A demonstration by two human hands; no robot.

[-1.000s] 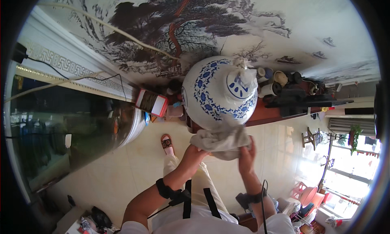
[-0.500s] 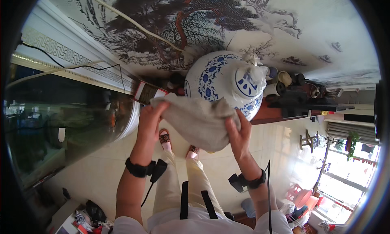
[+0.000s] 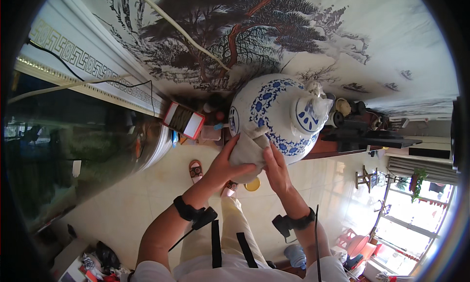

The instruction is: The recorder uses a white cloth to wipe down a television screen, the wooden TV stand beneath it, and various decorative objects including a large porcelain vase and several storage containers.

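Observation:
A grey-beige cloth [image 3: 245, 154] is bunched between my two hands in front of a big round porcelain jar [image 3: 274, 103]. The jar is white with blue floral bands, and crinkled clear plastic covers the top of its lidded neck [image 3: 307, 114]. My left hand [image 3: 230, 162] grips the cloth from its left side, thumb across the lower part. With fingers pressed to the cloth's right edge, my right hand [image 3: 276, 169] holds the other side. The cloth overlaps the jar's near side; whether it presses on the jar I cannot tell.
A dark glass tank [image 3: 88, 154] with a white patterned frame stands at the left. A red-edged box [image 3: 183, 120] sits between tank and jar. Behind is a wall with a painted pine tree [image 3: 235, 37]. A yellow round thing [image 3: 252, 184] lies on the tiled floor below my hands.
The cloth was spread wide between my hands; now it is gathered into a smaller bundle. My left hand has moved right and down, nearer my right hand. The view has shifted slightly.

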